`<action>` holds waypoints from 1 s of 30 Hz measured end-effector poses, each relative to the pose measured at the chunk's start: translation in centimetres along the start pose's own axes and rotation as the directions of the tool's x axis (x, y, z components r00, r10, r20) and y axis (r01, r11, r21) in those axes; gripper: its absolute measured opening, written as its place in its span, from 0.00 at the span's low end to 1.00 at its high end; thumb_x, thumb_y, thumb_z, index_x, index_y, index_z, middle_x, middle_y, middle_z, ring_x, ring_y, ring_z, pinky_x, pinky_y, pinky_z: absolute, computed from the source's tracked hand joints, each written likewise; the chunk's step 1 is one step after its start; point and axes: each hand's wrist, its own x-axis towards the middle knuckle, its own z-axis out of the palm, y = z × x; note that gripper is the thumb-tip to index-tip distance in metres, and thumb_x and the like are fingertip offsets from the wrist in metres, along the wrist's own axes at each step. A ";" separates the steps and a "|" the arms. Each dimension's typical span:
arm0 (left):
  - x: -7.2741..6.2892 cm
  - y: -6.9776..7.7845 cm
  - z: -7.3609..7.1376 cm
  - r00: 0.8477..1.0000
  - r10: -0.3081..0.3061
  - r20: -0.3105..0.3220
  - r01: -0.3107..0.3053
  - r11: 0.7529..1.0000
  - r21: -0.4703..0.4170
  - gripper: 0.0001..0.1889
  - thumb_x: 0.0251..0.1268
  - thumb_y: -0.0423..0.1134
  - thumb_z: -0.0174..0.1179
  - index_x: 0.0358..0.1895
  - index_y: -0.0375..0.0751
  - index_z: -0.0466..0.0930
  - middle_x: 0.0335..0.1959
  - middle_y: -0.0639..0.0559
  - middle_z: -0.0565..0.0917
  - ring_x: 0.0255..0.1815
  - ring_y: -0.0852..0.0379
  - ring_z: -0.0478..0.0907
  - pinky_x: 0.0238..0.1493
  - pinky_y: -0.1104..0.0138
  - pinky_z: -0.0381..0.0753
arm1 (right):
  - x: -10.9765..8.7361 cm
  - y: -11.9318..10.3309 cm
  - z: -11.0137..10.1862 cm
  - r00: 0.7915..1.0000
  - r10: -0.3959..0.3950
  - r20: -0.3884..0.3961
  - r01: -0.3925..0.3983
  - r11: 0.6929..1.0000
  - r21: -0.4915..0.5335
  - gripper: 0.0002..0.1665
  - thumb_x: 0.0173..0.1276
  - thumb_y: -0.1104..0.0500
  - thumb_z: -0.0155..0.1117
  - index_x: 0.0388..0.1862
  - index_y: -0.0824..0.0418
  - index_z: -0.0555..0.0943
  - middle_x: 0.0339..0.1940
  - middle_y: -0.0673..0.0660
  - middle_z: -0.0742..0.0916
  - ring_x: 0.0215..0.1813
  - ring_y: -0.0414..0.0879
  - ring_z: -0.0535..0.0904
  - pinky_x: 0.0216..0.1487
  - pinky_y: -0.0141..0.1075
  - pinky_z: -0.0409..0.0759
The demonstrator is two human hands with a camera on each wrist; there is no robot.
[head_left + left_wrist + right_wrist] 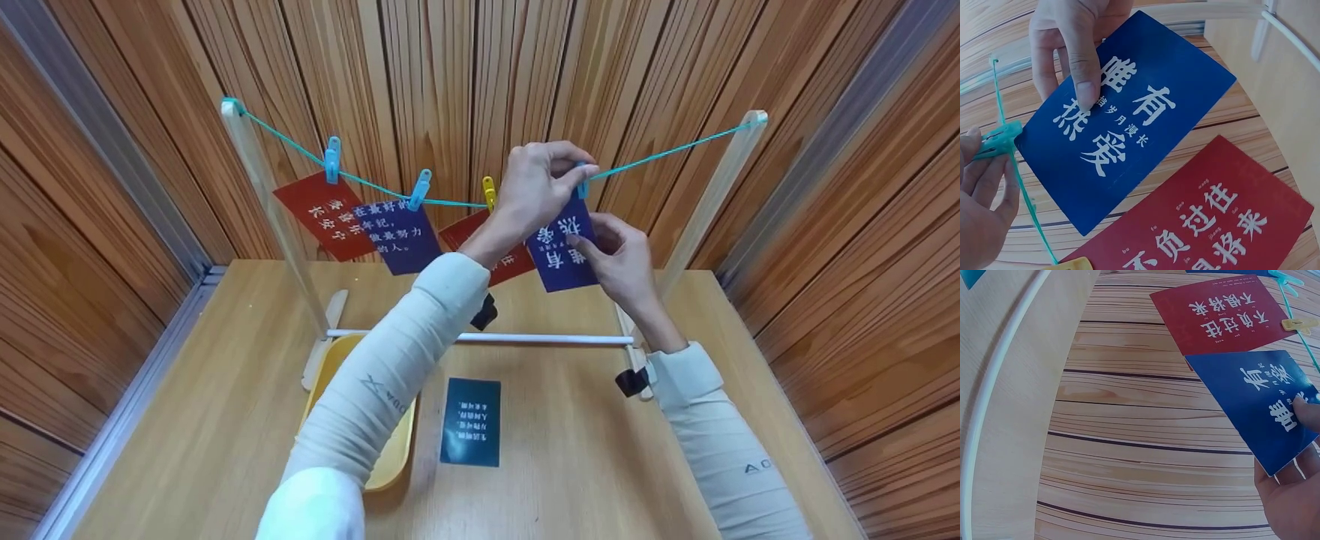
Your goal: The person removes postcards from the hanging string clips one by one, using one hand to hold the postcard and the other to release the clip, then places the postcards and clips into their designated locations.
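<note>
My left hand (534, 184) pinches a blue clothespin (1000, 139) on the green string (667, 155), at the top corner of a dark blue card (1129, 121). With thumb in front and fingers behind, my right hand (624, 259) holds that same card by its edge. White characters cover the card's face. Just left of it hangs a red card (1230, 219) under a yellow clothespin (489, 193), partly behind my left wrist. Farther left, another blue card (401, 238) and another red card (322, 217) hang from blue clothespins.
Two wooden posts (262, 195) hold the string, joined low down by a white rod (547, 340). A dark green card (470, 424) lies on the table (555, 465). Beside it a yellow tray (397, 457) is partly hidden by my left forearm. Wooden panels (427, 82) stand behind.
</note>
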 end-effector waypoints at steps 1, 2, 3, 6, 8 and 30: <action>-0.1 0.1 -0.1 1.000 0.011 -0.004 -0.011 1.000 -0.002 0.11 0.76 0.42 0.63 0.53 0.44 0.90 0.50 0.51 0.93 0.50 0.59 0.91 0.51 0.74 0.86 | -0.1 0.0 0.0 1.000 -0.004 0.000 0.004 1.000 0.002 0.20 0.74 0.56 0.70 0.61 0.62 0.85 0.54 0.63 0.91 0.48 0.37 0.88 0.50 0.26 0.87; -0.1 0.1 -0.1 1.000 0.022 -0.008 -0.022 1.000 -0.007 0.11 0.76 0.42 0.63 0.52 0.44 0.90 0.50 0.51 0.93 0.50 0.59 0.91 0.51 0.74 0.86 | -0.2 -0.1 0.1 1.000 -0.006 -0.001 0.006 1.000 0.008 0.20 0.74 0.57 0.71 0.61 0.62 0.85 0.54 0.62 0.91 0.47 0.36 0.88 0.50 0.25 0.87; -0.2 0.2 -0.2 0.999 0.033 -0.013 -0.033 0.999 -0.013 0.11 0.76 0.42 0.63 0.52 0.44 0.90 0.50 0.51 0.93 0.50 0.60 0.91 0.51 0.74 0.86 | -0.2 -0.1 0.1 1.000 -0.010 -0.001 0.010 1.000 0.011 0.20 0.74 0.57 0.71 0.61 0.62 0.85 0.53 0.62 0.92 0.47 0.36 0.88 0.49 0.25 0.87; -0.4 0.3 -0.3 0.998 0.057 -0.028 -0.058 0.997 -0.044 0.11 0.76 0.42 0.63 0.52 0.44 0.90 0.50 0.52 0.93 0.51 0.60 0.91 0.51 0.74 0.86 | -0.6 -0.2 0.3 1.000 -0.014 -0.001 0.014 1.000 0.025 0.20 0.73 0.57 0.71 0.61 0.62 0.85 0.53 0.63 0.92 0.46 0.36 0.88 0.48 0.26 0.87; -0.5 0.3 -0.5 0.997 0.074 -0.036 -0.076 0.995 -0.061 0.11 0.76 0.42 0.63 0.52 0.44 0.90 0.50 0.52 0.93 0.51 0.60 0.91 0.51 0.74 0.87 | -0.8 -0.3 0.3 1.000 -0.012 -0.001 0.012 1.000 0.029 0.19 0.73 0.57 0.72 0.60 0.61 0.86 0.53 0.63 0.92 0.46 0.36 0.88 0.48 0.26 0.88; -2.9 0.1 -2.1 0.990 0.129 0.049 -0.128 0.991 -0.027 0.12 0.75 0.42 0.65 0.53 0.40 0.89 0.49 0.50 0.93 0.51 0.58 0.92 0.55 0.71 0.88 | -3.2 -0.4 0.6 1.000 0.023 -0.010 -0.023 0.999 -0.040 0.21 0.74 0.53 0.71 0.62 0.61 0.85 0.52 0.62 0.92 0.46 0.38 0.88 0.49 0.25 0.87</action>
